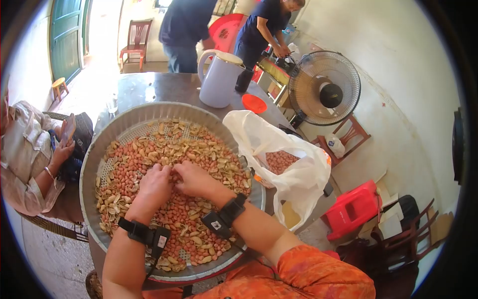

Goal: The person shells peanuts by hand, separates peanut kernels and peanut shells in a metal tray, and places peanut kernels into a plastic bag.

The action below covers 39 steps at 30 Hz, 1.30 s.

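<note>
Both my hands meet over the middle of a large round metal sieve tray [89, 169]. The fingers of my left hand [155, 184] are bent and pressed together. Close against them, my right hand [194, 179] is pinched too; whatever lies between the fingertips is hidden. Reddish shelled peanuts [181, 209] and pale peanut shells [214, 154] cover much of the perforated bottom. A white plastic bag [311, 174] stands open at the tray's right, with more shelled peanuts [281, 162] inside. Black straps with small boxes circle both my wrists.
A lavender jug [219, 82] and a red dish [254, 103] stand on the dark table [164, 84] beyond the tray. A person [30, 149] sits at left with a phone [68, 127]. Two people stand behind. At right are a fan [326, 88] and a red plastic stool [353, 212].
</note>
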Available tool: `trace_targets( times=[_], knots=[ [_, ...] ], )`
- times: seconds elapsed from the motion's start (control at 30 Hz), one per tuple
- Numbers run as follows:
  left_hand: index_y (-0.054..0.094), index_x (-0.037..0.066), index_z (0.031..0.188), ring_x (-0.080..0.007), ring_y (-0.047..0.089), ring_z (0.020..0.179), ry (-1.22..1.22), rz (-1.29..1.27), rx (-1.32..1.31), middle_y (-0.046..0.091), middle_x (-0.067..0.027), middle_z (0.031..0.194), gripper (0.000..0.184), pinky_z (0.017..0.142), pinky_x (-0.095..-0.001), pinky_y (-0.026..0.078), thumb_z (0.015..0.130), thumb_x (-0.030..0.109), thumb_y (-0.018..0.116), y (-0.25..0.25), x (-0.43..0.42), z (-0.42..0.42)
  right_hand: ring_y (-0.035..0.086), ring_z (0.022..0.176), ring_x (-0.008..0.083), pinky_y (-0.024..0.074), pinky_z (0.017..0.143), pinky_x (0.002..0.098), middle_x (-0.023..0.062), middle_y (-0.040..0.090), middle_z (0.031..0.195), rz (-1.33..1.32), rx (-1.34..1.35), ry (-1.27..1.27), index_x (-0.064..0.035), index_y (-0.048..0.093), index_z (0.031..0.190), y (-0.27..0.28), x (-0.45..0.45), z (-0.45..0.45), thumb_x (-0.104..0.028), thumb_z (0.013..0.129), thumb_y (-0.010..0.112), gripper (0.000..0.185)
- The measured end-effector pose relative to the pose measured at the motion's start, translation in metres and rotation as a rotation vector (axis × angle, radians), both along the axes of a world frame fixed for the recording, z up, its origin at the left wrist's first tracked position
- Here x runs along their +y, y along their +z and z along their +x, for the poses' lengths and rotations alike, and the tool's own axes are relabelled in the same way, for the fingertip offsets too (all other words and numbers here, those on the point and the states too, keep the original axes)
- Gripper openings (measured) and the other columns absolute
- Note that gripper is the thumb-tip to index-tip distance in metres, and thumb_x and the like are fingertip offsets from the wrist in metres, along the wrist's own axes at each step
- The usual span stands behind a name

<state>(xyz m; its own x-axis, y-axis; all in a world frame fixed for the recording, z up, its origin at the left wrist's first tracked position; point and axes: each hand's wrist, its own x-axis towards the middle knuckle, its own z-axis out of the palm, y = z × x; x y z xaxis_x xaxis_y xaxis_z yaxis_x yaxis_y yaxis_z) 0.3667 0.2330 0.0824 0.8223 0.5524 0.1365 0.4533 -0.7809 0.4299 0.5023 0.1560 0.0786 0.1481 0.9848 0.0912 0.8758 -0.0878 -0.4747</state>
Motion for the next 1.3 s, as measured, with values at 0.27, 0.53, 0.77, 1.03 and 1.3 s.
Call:
trace_targets(
  times=[0.27, 0.53, 0.77, 1.03, 1.3],
  knots=[
    [0.051, 0.005, 0.089, -0.0340, 0.054, 0.084, -0.048, -0.032, -0.032, 0.055, -0.0150, 0.087, 0.018, 0.071, -0.0416, 0.044, 0.072, 0.007, 0.051, 0.011, -0.010, 0.002, 0.052, 0.082, 0.0364, 0.0430, 0.071, 0.0406, 0.0193, 0.054, 0.081, 0.138, 0.066, 0.029, 0.0002, 0.053, 0.082, -0.005, 0.002, -0.002, -0.005, 0.070, 0.053, 0.013],
    [0.055, 0.003, 0.083, -0.0340, 0.057, 0.074, -0.096, -0.089, -0.186, 0.059, -0.0173, 0.074, 0.011, 0.064, -0.0425, 0.044, 0.075, 0.008, 0.050, 0.011, -0.005, -0.001, 0.055, 0.078, 0.0343, 0.0445, 0.069, 0.0393, 0.0191, 0.057, 0.079, 0.114, 0.093, -0.042, -0.0001, 0.057, 0.079, 0.006, 0.000, -0.005, -0.003, 0.070, 0.052, 0.011],
    [0.055, 0.003, 0.079, -0.0329, 0.056, 0.063, 0.073, -0.034, -0.334, 0.057, -0.0158, 0.066, 0.008, 0.057, -0.0393, 0.044, 0.077, 0.010, 0.054, 0.011, 0.001, 0.002, 0.058, 0.077, 0.0314, 0.0459, 0.068, 0.0363, 0.0179, 0.059, 0.081, 0.371, 0.159, -0.113, -0.0001, 0.059, 0.086, 0.013, 0.001, -0.005, -0.002, 0.076, 0.050, 0.014],
    [0.054, 0.006, 0.082, -0.0337, 0.056, 0.064, 0.089, -0.146, -0.340, 0.058, -0.0149, 0.066, 0.009, 0.056, -0.0389, 0.045, 0.079, 0.015, 0.054, 0.011, 0.011, 0.000, 0.057, 0.077, 0.0314, 0.0456, 0.067, 0.0378, 0.0176, 0.058, 0.078, 0.472, 0.331, -0.138, -0.0004, 0.058, 0.087, 0.013, 0.004, 0.001, -0.004, 0.077, 0.049, 0.014],
    [0.052, 0.002, 0.088, -0.0075, 0.054, 0.060, 0.020, -0.721, -0.672, 0.057, -0.0022, 0.072, 0.012, 0.050, -0.0194, 0.041, 0.088, 0.012, 0.046, 0.019, 0.013, 0.002, 0.059, 0.080, 0.0248, 0.0514, 0.073, 0.0337, 0.0126, 0.057, 0.091, 0.248, 1.510, -0.110, 0.0061, 0.049, 0.104, 0.039, -0.003, 0.006, 0.004, 0.080, 0.041, 0.025]
  ],
)
